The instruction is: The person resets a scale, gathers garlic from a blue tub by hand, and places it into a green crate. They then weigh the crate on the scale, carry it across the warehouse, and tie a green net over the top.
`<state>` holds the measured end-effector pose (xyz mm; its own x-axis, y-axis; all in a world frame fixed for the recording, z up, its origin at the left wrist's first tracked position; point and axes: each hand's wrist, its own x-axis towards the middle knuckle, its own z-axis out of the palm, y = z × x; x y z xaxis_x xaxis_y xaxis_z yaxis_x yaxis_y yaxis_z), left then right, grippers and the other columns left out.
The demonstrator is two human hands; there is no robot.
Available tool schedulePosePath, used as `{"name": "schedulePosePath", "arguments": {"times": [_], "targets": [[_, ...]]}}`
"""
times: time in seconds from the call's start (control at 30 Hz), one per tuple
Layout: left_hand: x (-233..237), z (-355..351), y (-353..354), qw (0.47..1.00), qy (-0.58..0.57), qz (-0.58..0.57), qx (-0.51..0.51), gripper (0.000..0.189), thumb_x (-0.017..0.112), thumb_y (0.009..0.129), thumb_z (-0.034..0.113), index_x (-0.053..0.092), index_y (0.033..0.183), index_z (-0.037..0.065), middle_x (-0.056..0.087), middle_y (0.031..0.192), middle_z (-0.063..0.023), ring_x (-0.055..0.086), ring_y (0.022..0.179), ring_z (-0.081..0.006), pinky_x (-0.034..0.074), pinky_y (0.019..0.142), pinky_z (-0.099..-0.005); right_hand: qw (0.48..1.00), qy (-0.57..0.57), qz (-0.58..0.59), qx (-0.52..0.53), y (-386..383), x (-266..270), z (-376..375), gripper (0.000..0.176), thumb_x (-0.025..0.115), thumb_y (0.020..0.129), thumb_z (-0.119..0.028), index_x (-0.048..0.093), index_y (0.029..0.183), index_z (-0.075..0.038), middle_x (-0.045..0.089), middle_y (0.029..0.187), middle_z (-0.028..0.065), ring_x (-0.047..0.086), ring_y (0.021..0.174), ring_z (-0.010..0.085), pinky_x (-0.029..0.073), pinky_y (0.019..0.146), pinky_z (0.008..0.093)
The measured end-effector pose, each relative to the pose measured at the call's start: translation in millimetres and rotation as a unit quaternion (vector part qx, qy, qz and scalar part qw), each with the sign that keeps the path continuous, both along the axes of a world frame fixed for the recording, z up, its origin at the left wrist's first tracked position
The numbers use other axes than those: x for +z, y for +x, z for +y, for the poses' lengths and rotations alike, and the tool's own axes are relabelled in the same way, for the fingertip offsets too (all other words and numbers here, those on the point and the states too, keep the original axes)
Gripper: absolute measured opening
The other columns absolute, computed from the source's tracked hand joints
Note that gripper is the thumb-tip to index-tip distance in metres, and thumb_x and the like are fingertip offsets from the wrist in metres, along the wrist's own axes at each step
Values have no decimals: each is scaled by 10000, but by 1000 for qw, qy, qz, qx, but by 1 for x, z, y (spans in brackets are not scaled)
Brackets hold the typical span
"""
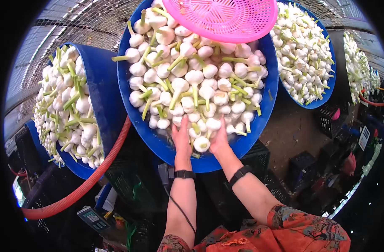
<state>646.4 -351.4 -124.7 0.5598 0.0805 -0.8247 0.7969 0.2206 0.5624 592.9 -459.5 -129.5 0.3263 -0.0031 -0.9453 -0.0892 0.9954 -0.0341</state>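
Garlic bulbs [194,77] with trimmed green stems fill a round blue tub [126,90] in front of me, with some water showing at its near side. My left hand [182,136] and my right hand [219,138] reach over the near rim. Between them they cup a small cluster of garlic bulbs [201,144]. The left hand presses against the cluster's left side, the right hand against its right side. Bulbs and water hide part of the fingers of both hands. Dark bands circle both wrists.
A pink perforated basket [221,17] overlaps the tub's far rim. Another blue tub [101,80] of garlic stands left, and a blue tub [331,54] right. A red ribbed hose [103,168] curves along the left. Below are a digital scale display [94,218] and dark crates [303,166].
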Motion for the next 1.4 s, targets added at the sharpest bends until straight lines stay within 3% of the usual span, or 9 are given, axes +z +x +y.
{"name": "schedulePosePath", "arguments": {"times": [0.57,0.7,0.93,1.07,1.13,1.17,1.2,1.27,1.4], "targets": [[108,-39,-18,971,-87,-223,29,504,727,773,98,475,1197,-4,480,1187,-76,509,1065,-186,435,932,-330,954,-254,-141,-78,-4,135,-21,543,538,846,-514,549,1214,-114,603,1194,70,586,1083,254,464,963,411],[145,-13,-23,936,3,-351,-25,629,752,758,156,419,1279,36,475,1221,-95,460,1137,-199,380,992,-329,919,-201,-336,43,-19,176,-13,642,508,848,-564,506,1277,-88,562,1249,126,547,1136,334,451,978,496],[189,253,-93,938,82,-279,187,330,612,835,164,568,1124,9,591,1107,-140,598,1008,-244,493,897,-372,976,-37,-184,107,-21,211,252,410,521,848,-470,586,1038,-113,632,992,62,619,929,259,497,894,440],[144,403,-132,951,-120,-190,214,476,528,884,339,536,1207,-10,614,1118,-177,637,971,-321,530,870,-424,964,207,-131,107,-51,127,404,383,637,847,-452,631,1038,-120,643,973,54,613,925,201,498,866,376],[94,477,-200,921,289,-258,-47,612,489,917,477,381,1368,76,421,1366,-182,470,1214,-332,489,918,-444,932,-49,-119,339,-73,92,455,588,620,847,-518,581,1228,-72,630,1161,65,589,1070,192,436,960,342],[123,470,-172,971,15,-32,237,583,507,925,443,367,1383,111,412,1363,-184,424,1246,-333,471,924,-460,875,-129,-79,459,-70,89,451,617,606,859,-513,548,1271,-58,611,1207,82,573,1105,186,428,968,337],[121,495,-168,962,115,212,127,559,543,913,365,380,1366,81,430,1341,-183,480,1179,-345,481,904,-464,797,-204,-33,567,-71,82,448,646,591,870,-508,515,1315,-45,592,1253,100,556,1140,180,420,975,333],[78,487,-149,972,154,-15,179,516,536,908,298,405,1338,44,464,1314,-179,524,1122,-334,492,882,-444,855,-165,-130,475,-59,94,411,558,628,890,-372,492,1344,-77,601,1244,95,558,1129,161,427,958,295],[155,266,-45,938,166,-305,15,406,518,893,69,429,1278,-23,558,1190,-168,581,1060,-231,486,907,-331,883,-347,-153,276,-31,181,211,217,635,851,-137,656,1047,-47,646,1039,31,617,902,141,508,783,270]]}}
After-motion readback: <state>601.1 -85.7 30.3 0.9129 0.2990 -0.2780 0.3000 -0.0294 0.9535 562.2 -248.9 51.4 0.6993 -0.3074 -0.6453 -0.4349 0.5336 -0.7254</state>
